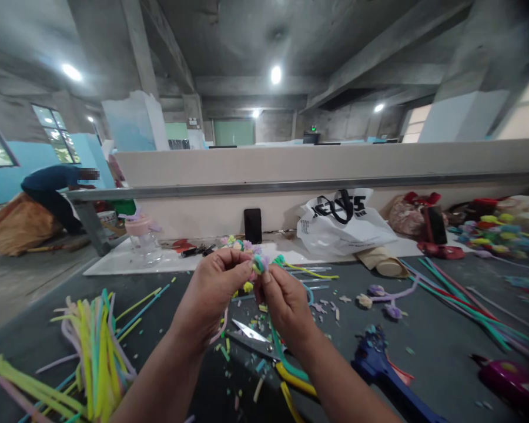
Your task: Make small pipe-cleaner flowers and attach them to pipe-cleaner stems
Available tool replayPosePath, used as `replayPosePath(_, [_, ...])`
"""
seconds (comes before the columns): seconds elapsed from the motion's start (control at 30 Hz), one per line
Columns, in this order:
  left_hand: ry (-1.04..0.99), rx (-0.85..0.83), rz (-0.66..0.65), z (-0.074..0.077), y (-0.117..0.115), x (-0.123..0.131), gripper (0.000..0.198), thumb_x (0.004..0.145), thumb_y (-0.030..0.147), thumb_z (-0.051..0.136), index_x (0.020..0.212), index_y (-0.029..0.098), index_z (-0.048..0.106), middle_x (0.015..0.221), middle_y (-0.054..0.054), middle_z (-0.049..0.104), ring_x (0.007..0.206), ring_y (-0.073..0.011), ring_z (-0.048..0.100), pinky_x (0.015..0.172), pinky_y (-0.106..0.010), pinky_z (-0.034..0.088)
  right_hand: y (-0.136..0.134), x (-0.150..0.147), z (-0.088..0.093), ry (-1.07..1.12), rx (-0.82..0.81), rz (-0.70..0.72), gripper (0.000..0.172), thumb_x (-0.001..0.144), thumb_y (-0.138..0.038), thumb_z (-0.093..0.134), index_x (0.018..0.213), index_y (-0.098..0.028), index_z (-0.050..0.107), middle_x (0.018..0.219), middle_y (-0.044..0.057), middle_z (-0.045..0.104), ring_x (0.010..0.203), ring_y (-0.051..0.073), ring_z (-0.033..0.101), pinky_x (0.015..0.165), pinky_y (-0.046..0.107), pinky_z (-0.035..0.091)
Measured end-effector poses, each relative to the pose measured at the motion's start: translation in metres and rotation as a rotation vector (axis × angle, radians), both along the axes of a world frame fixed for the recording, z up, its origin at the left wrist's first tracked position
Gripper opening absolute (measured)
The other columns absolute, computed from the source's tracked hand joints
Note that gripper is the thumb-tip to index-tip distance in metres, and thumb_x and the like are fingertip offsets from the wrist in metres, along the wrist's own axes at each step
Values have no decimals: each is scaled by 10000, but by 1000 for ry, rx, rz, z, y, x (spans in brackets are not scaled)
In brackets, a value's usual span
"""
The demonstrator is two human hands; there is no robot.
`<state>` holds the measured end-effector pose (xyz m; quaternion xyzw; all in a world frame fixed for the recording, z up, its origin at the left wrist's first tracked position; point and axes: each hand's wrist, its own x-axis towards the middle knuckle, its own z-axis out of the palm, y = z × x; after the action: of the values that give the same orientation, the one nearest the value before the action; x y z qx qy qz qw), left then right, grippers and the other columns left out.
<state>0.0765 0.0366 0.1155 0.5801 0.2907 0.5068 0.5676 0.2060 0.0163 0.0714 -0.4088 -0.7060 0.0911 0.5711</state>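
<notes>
My left hand [218, 288] and my right hand [287, 302] meet at the centre, above the dark table. Thumbs and fingers of both pinch a small fuzzy pipe-cleaner flower [260, 264] in teal, lilac and pale yellow. From under my right hand a green pipe-cleaner stem [282, 352] curves down toward its forearm. Scissors [255, 338] with yellow handles lie partly opened below my hands, among small coloured clippings. Several more fuzzy blossoms are just behind my fingers, partly hidden by them.
Loose pipe cleaners [97, 346] are heaped at left. To the right lie a purple flower stem [392, 298], a blue glue gun [383, 370] and a glossy magenta object [506, 376]. Behind stand a clear jar [145, 244], a phone [253, 225] and a white bag [344, 226]. A person bends at far left.
</notes>
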Motion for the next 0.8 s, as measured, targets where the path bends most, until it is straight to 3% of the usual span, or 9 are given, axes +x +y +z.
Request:
replayPosePath(0.4, [-72, 87, -91, -2, 0, 7, 197, 771, 213, 544, 591, 135, 532, 482, 26, 545, 435, -104, 530, 476, -234, 450, -4, -12, 5, 284, -92, 73, 363, 909, -320, 361, 581, -191, 447, 536, -28, 436, 532, 114, 415, 549, 250, 332])
replayPosePath(0.6, [-99, 79, -71, 0, -5, 9, 121, 739, 152, 526, 619, 155, 509, 460, 43, 528, 422, -117, 538, 454, -237, 439, -4, -14, 3, 328, -76, 83, 354, 902, -328, 389, 582, -189, 446, 542, -31, 423, 526, 112, 389, 532, 255, 301])
replayPosePath(0.8, [-62, 96, -37, 1, -5, 5, 119, 681, 79, 506, 601, 162, 476, 466, 47, 547, 413, -110, 542, 464, -229, 434, 0, -18, -2, 519, -141, 254, 326, 911, -302, 388, 610, -195, 450, 528, -39, 410, 540, 114, 388, 548, 254, 310])
